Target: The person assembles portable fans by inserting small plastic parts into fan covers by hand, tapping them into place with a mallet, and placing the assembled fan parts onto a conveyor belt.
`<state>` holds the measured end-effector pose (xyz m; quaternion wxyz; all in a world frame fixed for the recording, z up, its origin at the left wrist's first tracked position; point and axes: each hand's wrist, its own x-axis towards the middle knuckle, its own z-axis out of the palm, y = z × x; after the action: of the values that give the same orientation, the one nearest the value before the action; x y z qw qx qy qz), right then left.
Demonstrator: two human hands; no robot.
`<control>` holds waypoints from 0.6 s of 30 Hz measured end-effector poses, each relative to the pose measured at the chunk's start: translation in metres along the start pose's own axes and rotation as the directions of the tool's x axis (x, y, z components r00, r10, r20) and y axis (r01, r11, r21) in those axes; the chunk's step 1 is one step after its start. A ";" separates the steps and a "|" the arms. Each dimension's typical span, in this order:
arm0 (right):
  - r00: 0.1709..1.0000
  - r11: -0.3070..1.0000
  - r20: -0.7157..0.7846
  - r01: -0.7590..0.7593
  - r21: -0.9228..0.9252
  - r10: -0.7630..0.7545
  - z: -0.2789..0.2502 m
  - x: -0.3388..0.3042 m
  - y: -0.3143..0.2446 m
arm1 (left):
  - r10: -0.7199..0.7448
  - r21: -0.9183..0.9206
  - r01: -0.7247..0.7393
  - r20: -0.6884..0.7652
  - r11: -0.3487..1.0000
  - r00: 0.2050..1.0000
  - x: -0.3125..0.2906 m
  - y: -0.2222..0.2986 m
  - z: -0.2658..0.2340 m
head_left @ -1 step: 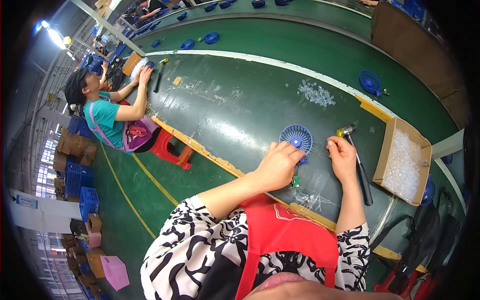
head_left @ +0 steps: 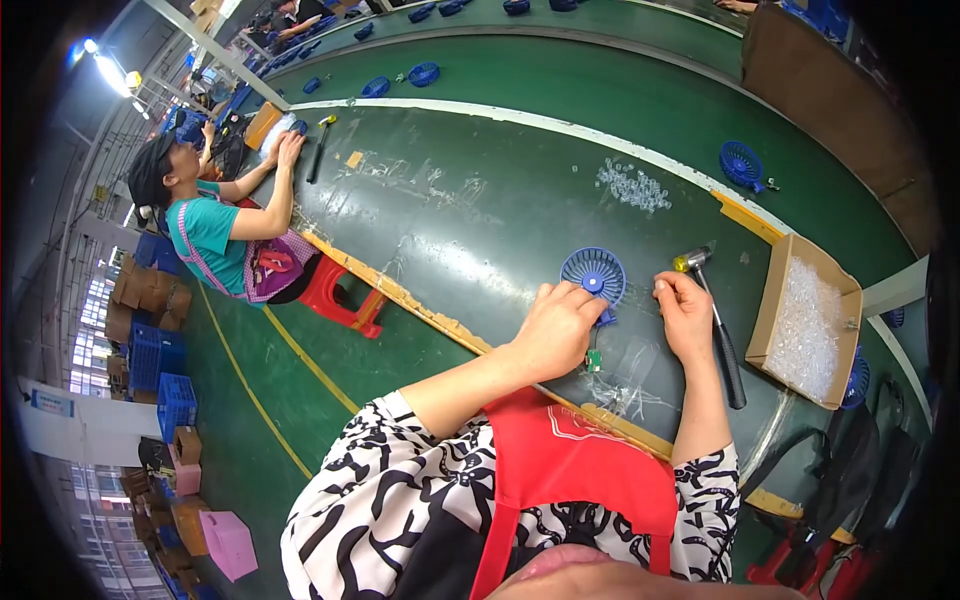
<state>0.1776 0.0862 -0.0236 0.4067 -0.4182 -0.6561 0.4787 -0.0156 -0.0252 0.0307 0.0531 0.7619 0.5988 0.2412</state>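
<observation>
Right of centre, we see the left hand [head_left: 558, 322] with fingers curled closed on a blue slatted grille [head_left: 592, 270]; the right hand's [head_left: 686, 315] fingertips nearly meet, their contents indiscernible to us.

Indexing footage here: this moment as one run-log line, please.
Left hand: holding blue round grille | right hand: between grille and hammer, grip unclear | right of hammer: cardboard box of clear pieces

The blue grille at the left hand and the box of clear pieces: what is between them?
In the head view, the right hand and the black-handled hammer are between the blue grille and the box.
</observation>
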 end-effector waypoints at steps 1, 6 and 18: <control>1.000 1.000 0.003 0.002 -0.006 -0.002 0.001 -0.002 0.001 | -0.002 -0.004 0.001 -0.006 1.000 1.000 -0.003 0.001 0.003; 0.997 0.997 -0.058 -0.056 -0.050 0.053 0.008 -0.014 -0.008 | -0.025 -0.189 0.009 -0.080 0.982 0.997 -0.009 0.001 0.025; 0.886 0.890 0.183 -0.447 0.090 0.427 0.045 -0.049 -0.053 | -0.024 -0.395 -0.071 -0.229 0.916 0.973 0.002 -0.020 0.028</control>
<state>0.1426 0.0172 0.0115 0.2611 -0.4887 -0.5425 0.6315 -0.0204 -0.0118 -0.0005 0.1355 0.7091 0.5294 0.4456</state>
